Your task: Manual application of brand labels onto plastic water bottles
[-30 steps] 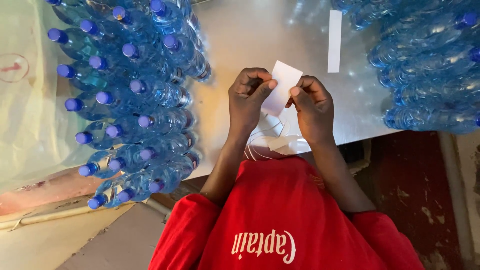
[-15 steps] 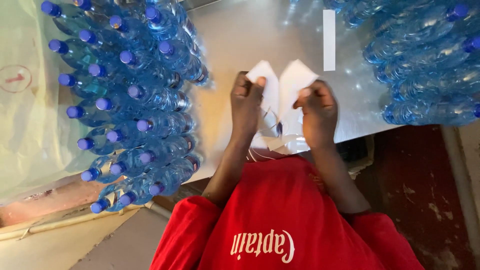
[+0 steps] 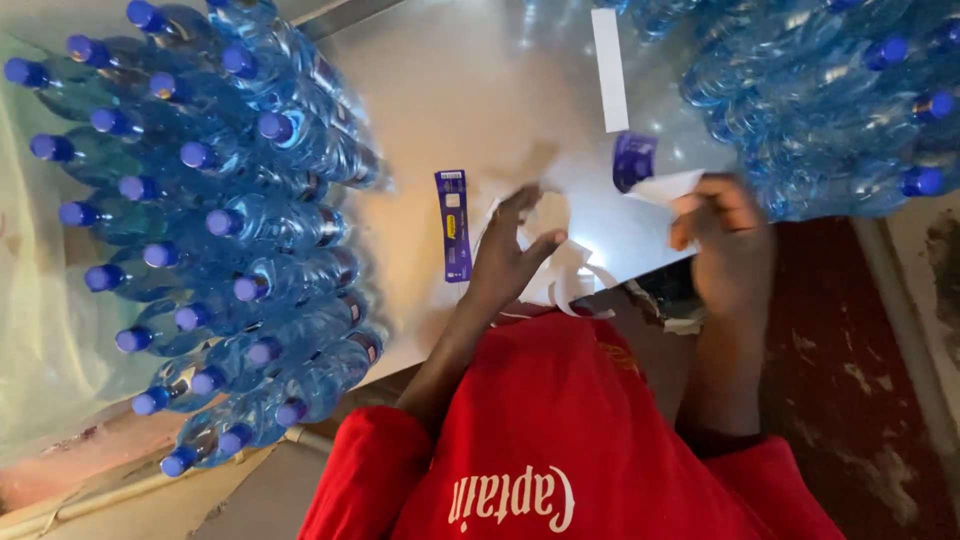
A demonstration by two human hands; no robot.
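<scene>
The right hand pinches a purple label with white backing. The left hand, fingers spread and holding nothing, rests on paper scraps; another purple label lies at its nine o'clock on the table.

Bright, even light falls on a metal table, whose sheen throws back pale glare near the top centre and washes out a white strip. Glints sparkle off the blue bottles at left and the second stack at right. Soft shadows sit under the left hand and along the bottle row. The right hand is smeared by motion blur, as is the label it holds; a purple label lying flat stays fairly sharp. The floor at lower right is dimmer. Bottles bend slightly toward the frame's edges.
</scene>
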